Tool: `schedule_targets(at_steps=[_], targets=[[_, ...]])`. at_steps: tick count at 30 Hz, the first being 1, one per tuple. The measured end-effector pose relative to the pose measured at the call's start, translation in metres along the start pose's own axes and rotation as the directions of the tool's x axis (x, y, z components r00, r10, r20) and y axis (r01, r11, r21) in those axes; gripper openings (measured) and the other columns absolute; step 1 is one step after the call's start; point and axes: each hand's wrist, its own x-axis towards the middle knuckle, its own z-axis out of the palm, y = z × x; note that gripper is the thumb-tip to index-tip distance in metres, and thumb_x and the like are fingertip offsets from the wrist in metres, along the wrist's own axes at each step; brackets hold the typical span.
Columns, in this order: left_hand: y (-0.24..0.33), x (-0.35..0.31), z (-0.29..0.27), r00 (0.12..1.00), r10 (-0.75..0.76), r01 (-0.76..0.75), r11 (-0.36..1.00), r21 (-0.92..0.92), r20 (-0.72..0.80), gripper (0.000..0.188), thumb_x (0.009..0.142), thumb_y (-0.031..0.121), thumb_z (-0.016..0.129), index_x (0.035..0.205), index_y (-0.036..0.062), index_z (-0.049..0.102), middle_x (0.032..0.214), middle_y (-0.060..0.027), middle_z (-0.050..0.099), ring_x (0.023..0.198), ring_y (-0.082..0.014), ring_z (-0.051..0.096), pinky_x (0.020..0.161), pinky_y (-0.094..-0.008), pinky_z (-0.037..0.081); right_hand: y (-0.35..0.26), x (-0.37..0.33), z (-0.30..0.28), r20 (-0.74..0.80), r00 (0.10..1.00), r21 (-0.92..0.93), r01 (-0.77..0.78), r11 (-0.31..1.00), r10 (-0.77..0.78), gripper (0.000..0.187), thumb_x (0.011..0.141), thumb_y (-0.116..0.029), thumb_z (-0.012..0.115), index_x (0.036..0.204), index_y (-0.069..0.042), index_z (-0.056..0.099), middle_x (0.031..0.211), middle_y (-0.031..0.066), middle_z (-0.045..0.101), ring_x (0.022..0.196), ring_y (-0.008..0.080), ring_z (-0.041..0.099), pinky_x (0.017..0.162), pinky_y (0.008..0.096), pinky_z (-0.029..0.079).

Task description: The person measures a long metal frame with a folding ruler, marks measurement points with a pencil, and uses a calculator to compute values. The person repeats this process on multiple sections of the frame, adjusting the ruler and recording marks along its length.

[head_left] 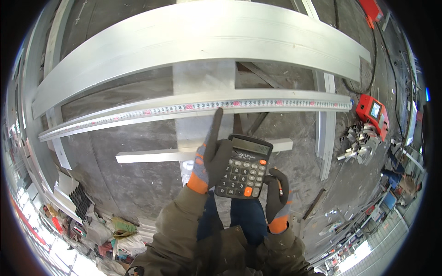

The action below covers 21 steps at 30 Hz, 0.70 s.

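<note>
My left hand [215, 158], in a black and grey glove with an orange cuff, grips a black desk calculator [245, 171] by its left side. Its index finger stretches forward, the tip at the near edge of a measuring tape blade [212, 106]. That blade runs lengthwise along a long, narrow metal profile [285, 95]. At the calculator's lower right, my gloved right hand [278, 195] is closed with bent fingers around a thin, pencil-like stick [280, 187]. A fingertip of this hand reaches the calculator's right edge; whether it presses a key cannot be told.
Beyond the profile lies a wide, pale metal beam [207, 34] across supports. A shorter bar [152, 156] lies nearer me. On the right stand a red device with a screen [372, 115] and a pile of metal offcuts [361, 142]. Bags [122, 227] and clutter are at the lower left.
</note>
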Motion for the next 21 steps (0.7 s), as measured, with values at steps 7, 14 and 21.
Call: schedule_targets(at_steps=[7,14,21], targets=[[0.000,0.003,0.002,1.000,-0.018,0.018,0.999,-0.037,-0.001,0.075,0.101,0.003,0.054,0.169,0.0107,0.022,0.083,-0.0021,0.064,0.070,-0.0054,0.053,0.062,-0.0272,0.047,-0.005,-0.015,0.007,0.109,0.986,0.264,-0.155,0.952,0.130,0.041,0.098,0.002,0.056,0.139,0.001,0.053,0.117,0.0107,0.070,0.104,0.0128,0.064,0.088,0.0310,0.054],[0.001,0.007,0.001,0.964,0.264,-0.263,0.928,0.263,0.031,0.066,0.098,-0.002,0.045,0.163,-0.0021,0.030,0.145,-0.0207,0.046,0.095,-0.0124,0.060,0.081,-0.0307,0.054,-0.011,-0.017,0.007,0.128,0.975,0.273,-0.212,0.939,0.183,0.045,0.097,0.003,0.054,0.141,0.001,0.049,0.105,0.0089,0.073,0.097,0.0117,0.065,0.085,0.0306,0.054],[-0.001,0.007,0.005,0.972,0.236,-0.230,0.955,0.187,-0.012,0.074,0.097,0.000,0.048,0.167,0.0025,0.025,0.132,-0.0153,0.061,0.088,-0.0111,0.060,0.079,-0.0295,0.054,0.001,-0.017,-0.002,0.075,0.987,0.285,-0.158,0.945,0.142,0.031,0.102,0.001,0.055,0.133,0.001,0.054,0.103,0.0071,0.070,0.090,0.0112,0.063,0.079,0.0298,0.052]])
